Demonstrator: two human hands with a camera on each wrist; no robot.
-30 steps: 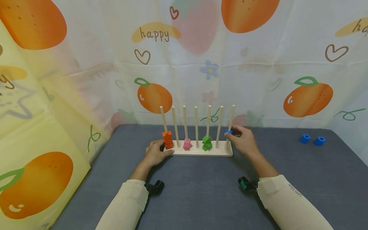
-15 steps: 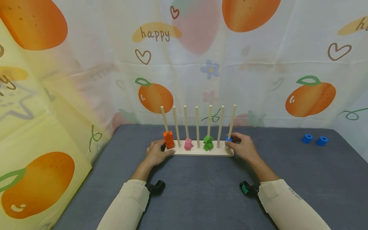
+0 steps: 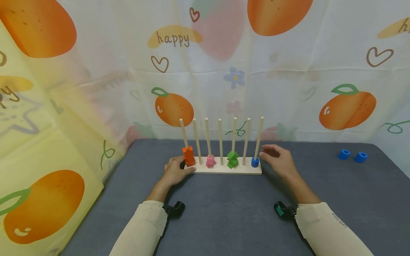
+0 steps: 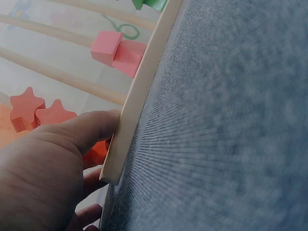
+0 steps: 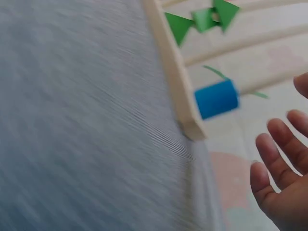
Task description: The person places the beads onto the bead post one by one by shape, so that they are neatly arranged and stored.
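Note:
My left hand [image 3: 174,171] grips the left end of a wooden peg board [image 3: 230,170], its thumb on the front edge in the left wrist view. Orange star beads [image 3: 189,156] are stacked on the leftmost peg, beside that hand. Pink beads [image 3: 210,161] sit low on the third peg, and green triangular beads [image 3: 232,160] on the fifth. At the bottom of the rightmost peg is a blue cylinder bead [image 5: 217,99]. My right hand [image 3: 280,161] is just right of this peg, fingers spread and holding nothing, apart from the bead.
Two more blue cylinder beads [image 3: 344,154] lie on the grey table [image 3: 224,213] at the far right. A printed cloth [image 3: 275,64] hangs behind the table, and a yellow one [image 3: 41,149] borders the left side.
The blue bead has slid down the rightmost peg to the base. My right hand has let go of it and moved away to the right. The left hand stays on the board.

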